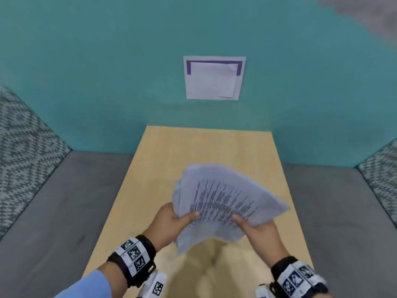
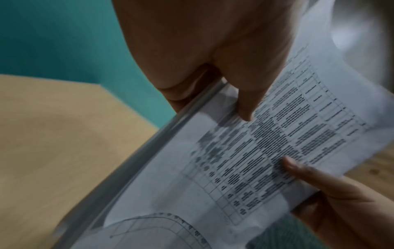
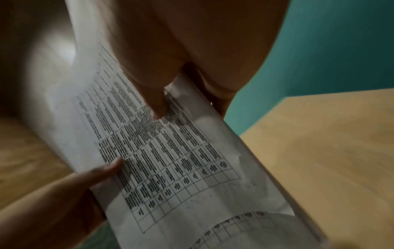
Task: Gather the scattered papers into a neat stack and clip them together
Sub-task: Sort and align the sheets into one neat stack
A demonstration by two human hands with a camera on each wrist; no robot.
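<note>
A sheaf of printed white papers with a text table on the top sheet is held above the wooden table, its sheets fanned and uneven. My left hand grips its left edge, thumb on top and fingers underneath. My right hand grips the right edge the same way. In the left wrist view the papers show the left thumb pressing the top sheet, with the right hand opposite. In the right wrist view the papers sit between the right thumb and the left hand. No clip is in view.
A teal wall stands behind the table, with a white sheet in a purple frame fixed to it. Grey cushioned seats flank the table on both sides, with patterned backrests.
</note>
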